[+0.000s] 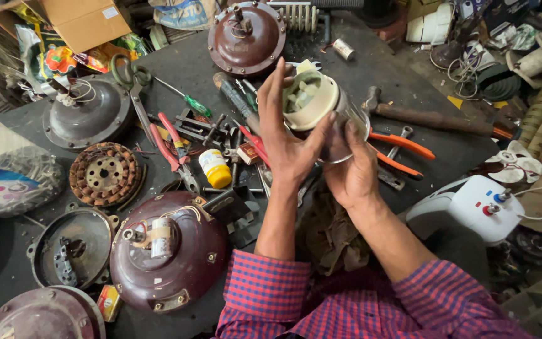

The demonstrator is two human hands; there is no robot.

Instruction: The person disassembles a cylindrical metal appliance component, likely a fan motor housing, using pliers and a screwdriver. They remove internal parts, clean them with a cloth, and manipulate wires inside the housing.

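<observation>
A small motor point(321, 103) with a cream plastic end cap and a shiny metal body is held above the dark workbench point(409, 81). My left hand point(286, 141) wraps the cap end, fingers spread upward over it. Gripping the metal body from below and the right is my right hand point(351, 169). Both sleeves are red and blue checked. Pliers with orange handles point(403, 150) lie on the bench just right of my hands.
Maroon fan motor housings sit at the front left point(167, 254) and the back point(246, 37). A copper-wound stator point(105, 174), red pliers point(169, 144), a green screwdriver point(192, 103), a yellow-capped bottle point(214, 168), a hammer point(434, 118) and a white appliance point(472, 204) crowd the bench.
</observation>
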